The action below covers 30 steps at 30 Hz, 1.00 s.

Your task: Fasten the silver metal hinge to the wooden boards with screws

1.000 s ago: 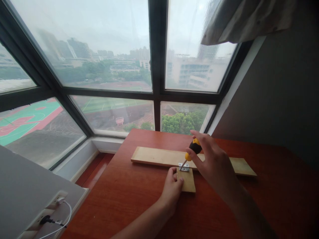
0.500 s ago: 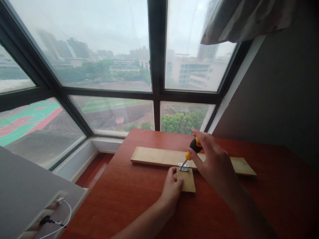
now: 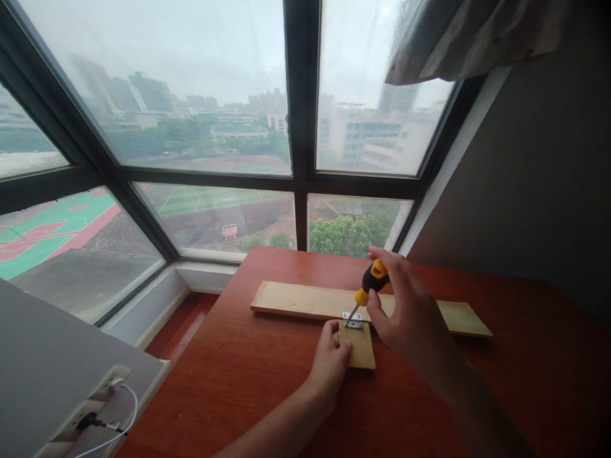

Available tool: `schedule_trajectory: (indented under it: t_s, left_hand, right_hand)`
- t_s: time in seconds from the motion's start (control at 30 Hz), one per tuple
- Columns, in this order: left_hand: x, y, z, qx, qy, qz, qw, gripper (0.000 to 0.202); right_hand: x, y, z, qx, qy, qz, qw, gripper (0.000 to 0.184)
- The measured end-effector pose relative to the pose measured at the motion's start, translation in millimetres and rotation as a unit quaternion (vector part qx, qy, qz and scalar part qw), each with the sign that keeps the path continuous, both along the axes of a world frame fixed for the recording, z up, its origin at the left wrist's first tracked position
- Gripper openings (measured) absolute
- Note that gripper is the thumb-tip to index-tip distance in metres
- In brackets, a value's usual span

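Across the line between two pale boards, a small rectangular hinge point(image 3: 353, 320) of shiny, silvery metal, dotted with dark round marks, too small to tell as holes or screw heads. Tip at the left side of its near leaf, a tilted screwdriver point(image 3: 373, 280): slim metal shank, bulbous handle in black and glossy yellow. About that handle, the right hand point(image 3: 414, 313), thumb and index finger curved in a loose hold, parted about as wide as the grip between them; remaining fingers bent, partly hidden. Under the hinge's near half, a short board point(image 3: 361, 348), squarish, flat, of yellowish wood with a slightly ragged left edge. Pinched along that edge by the left hand point(image 3: 329, 359), thumb on top, other fingers folded at the side. Just beyond, lying crosswise, a long board point(image 3: 296, 298), smooth, light, with a slanting right end. Beneath everything, a reddish-brown surface point(image 3: 248, 375), faintly grained, softly sheened. Farther out, dark, straight-edged window frames point(image 3: 300, 187) around hazy glass; at upper right, a wrinkled greyish cloth point(image 3: 470, 44); at lower left, a looping white cord point(image 3: 135, 407) near a black plug point(image 3: 88, 420).
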State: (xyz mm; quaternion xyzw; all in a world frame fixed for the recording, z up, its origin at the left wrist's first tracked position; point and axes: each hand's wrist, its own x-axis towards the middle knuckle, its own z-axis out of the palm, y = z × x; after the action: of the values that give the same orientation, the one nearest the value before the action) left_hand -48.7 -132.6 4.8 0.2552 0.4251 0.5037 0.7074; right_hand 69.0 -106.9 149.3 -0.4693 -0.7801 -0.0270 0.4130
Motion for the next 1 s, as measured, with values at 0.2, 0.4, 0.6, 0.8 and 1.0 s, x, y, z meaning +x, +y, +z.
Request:
schedule_trajectory:
  t_s: [0.2,0.4,0.6,0.8,1.0]
  left_hand:
    - [-0.3,-0.5,0.3,0.003,0.006,-0.001,1.0,0.041]
    - [-0.7,-1.0,-0.4,0.007,0.014,0.002,1.0,0.039]
    - [-0.9,-0.6,-1.5,0.011,0.01,-0.004,1.0,0.037]
    - [-0.7,0.9,-5.1,0.014,0.0,0.003,1.0,0.04]
    - [-0.8,0.3,-3.2,0.006,-0.003,-0.002,1.0,0.043]
  right_hand:
    - [0.6,-0.1,-0.9,0.012,-0.072,-0.074,0.995,0.049]
    - [3.2,0.4,0.3,-0.009,-0.046,-0.053,0.998,0.054]
    - [1.6,-1.7,-0.1,-0.004,-0.056,-0.049,0.997,0.054]
    - [1.4,0.1,-1.9,-0.004,-0.062,-0.064,0.996,0.048]
    - [-3.9,-2.4,-1.5,-0.004,-0.037,-0.027,0.999,0.056]
